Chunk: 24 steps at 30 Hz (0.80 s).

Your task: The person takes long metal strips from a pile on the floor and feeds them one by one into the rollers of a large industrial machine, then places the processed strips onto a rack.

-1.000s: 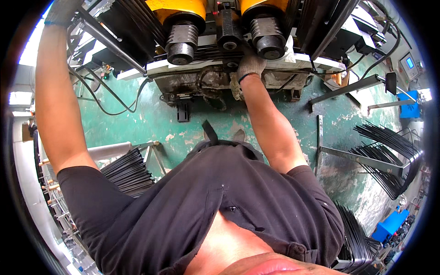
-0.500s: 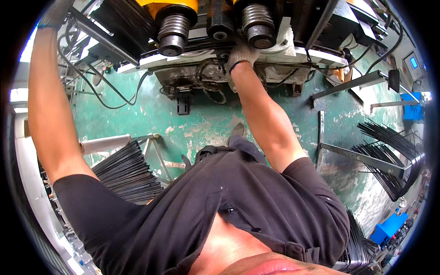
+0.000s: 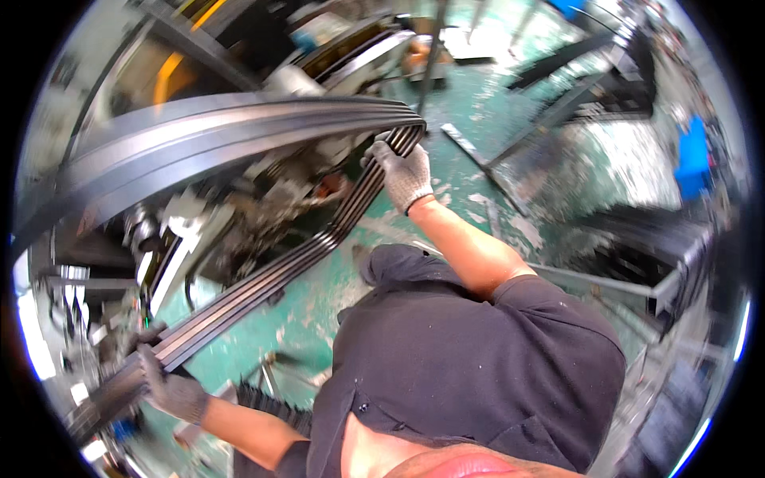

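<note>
A bundle of several long, dark metal rods [image 3: 259, 291] slants across the view in front of me, sharply bent near its right end and running back to the far left. My right hand [image 3: 405, 174], in a pale knit glove, is closed round the rods just below that bend. Lower left, my left hand [image 3: 171, 389], in a grey glove, grips the straight lower run, with its fingers partly hidden. The rods hang in the air between both hands, and their left ends blur out toward the rim.
Beyond the rods stands a machine [image 3: 343, 56] with metal and yellow parts. A metal rack [image 3: 613, 291] with dark rods is at the right, and more dark rods [image 3: 271, 406] lie low at the left. Under me is a worn green floor [image 3: 307, 319].
My view has swung to the right, away from the machine. My right hand has left the machine and my left has come down; both now hold the bent rods clear of it.
</note>
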Each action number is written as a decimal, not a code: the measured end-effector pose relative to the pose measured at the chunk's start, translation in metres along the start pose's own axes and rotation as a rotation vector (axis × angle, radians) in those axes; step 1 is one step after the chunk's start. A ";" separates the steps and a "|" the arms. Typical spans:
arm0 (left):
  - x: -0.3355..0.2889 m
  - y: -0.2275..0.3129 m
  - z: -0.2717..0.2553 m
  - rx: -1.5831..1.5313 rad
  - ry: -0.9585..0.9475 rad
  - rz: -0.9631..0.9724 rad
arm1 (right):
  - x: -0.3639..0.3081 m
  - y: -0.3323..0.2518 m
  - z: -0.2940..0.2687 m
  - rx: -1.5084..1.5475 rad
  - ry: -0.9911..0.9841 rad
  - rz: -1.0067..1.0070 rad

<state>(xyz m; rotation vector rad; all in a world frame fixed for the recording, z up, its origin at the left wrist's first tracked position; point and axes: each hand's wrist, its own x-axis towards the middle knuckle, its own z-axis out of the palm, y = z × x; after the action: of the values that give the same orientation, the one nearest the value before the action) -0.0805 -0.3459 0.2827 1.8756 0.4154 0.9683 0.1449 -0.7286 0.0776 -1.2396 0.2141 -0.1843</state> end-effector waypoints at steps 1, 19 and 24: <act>-0.021 -0.008 0.020 -0.364 -0.067 -0.189 | 0.005 -0.016 -0.032 -0.055 0.038 -0.050; -0.341 0.027 0.504 -0.840 -0.830 -1.368 | 0.268 -0.352 -0.562 -1.261 0.921 -0.498; -0.360 0.088 0.593 -0.600 -1.020 -1.030 | 0.405 -0.334 -0.715 -1.854 0.948 -0.674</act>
<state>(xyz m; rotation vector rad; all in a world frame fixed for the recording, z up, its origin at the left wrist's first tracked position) 0.1393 -0.9710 0.0594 1.1083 0.3234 -0.5275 0.3416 -1.5903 0.1479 -2.9672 0.8977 -1.3957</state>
